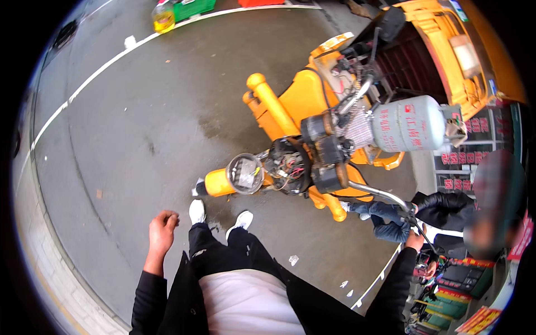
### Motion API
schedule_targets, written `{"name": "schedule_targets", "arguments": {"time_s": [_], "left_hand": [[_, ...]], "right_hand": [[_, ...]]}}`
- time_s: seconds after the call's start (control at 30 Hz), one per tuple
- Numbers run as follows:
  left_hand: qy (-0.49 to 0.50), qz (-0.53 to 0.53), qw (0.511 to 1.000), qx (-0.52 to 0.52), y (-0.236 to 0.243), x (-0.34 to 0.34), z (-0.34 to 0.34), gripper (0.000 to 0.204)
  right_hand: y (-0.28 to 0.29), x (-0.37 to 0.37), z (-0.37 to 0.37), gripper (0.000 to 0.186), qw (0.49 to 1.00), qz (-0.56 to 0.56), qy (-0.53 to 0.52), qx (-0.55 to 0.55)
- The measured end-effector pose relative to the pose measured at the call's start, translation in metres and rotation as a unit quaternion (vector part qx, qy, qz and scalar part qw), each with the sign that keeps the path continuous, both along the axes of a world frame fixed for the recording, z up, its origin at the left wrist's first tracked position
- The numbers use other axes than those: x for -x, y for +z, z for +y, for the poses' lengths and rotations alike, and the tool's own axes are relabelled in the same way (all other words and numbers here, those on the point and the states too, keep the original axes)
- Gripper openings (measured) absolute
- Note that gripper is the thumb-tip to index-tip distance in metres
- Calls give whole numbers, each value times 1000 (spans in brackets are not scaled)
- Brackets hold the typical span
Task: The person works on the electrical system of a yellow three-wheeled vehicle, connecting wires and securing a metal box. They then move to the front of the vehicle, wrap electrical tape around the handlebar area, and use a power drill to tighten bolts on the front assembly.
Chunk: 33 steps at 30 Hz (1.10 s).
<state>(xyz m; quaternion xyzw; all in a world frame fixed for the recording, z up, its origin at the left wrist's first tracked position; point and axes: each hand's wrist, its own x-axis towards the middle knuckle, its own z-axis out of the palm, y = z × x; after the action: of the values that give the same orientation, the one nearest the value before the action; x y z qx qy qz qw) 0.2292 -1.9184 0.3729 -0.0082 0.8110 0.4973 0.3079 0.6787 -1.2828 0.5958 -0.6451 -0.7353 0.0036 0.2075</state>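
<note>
My left hand [162,230] hangs in the air over the pavement, fingers curled loosely in, and nothing shows in it. My right hand [415,240] is stretched out to the right, closed round the grip end of the handlebar [385,195] of a yellow three-wheeled cargo vehicle; its fingers are partly hidden. Ahead of my shoes is the vehicle's front wheel guard [219,182]. The round headlamp [245,173] sits loose behind it, and bare wires [290,170] spill from the opened dark housing. A grey gas cylinder [408,124] lies on its side behind the handlebar.
Close by the right grip stands another person in a black jacket [446,211] and jeans. A yellow crash bar [272,103] juts out at the vehicle's far side. Far off, a yellow jug [163,18] stands beside a green crate [192,8]. Shopfronts [466,279] line the right.
</note>
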Motion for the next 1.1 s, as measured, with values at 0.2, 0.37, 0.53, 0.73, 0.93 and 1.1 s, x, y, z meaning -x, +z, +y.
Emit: {"name": "schedule_targets", "arguments": {"time_s": [0.2, 0.37, 0.53, 0.73, 0.93, 1.1], "left_hand": [[31, 60, 997, 42, 17, -18, 30, 43], [-7, 51, 999, 13, 22, -16, 68, 30], [-55, 118, 991, -18, 68, 10, 126, 44], [-113, 155, 981, -16, 78, 97, 150, 39], [-88, 119, 988, -45, 19, 249, 114, 31], [-59, 29, 994, -82, -2, 369, 86, 23]], "right_hand": [[-157, -9, -52, 14, 921, 342, -91, 161], [-277, 65, -178, 19, 908, 259, -46, 328], [-296, 145, -245, 18, 858, 322, 62, 395], [-277, 207, -254, 15, 912, 276, 51, 301], [-380, 216, -308, 9, 923, 210, -1, 322], [-268, 462, -370, 14, 964, 150, 48, 214]]}}
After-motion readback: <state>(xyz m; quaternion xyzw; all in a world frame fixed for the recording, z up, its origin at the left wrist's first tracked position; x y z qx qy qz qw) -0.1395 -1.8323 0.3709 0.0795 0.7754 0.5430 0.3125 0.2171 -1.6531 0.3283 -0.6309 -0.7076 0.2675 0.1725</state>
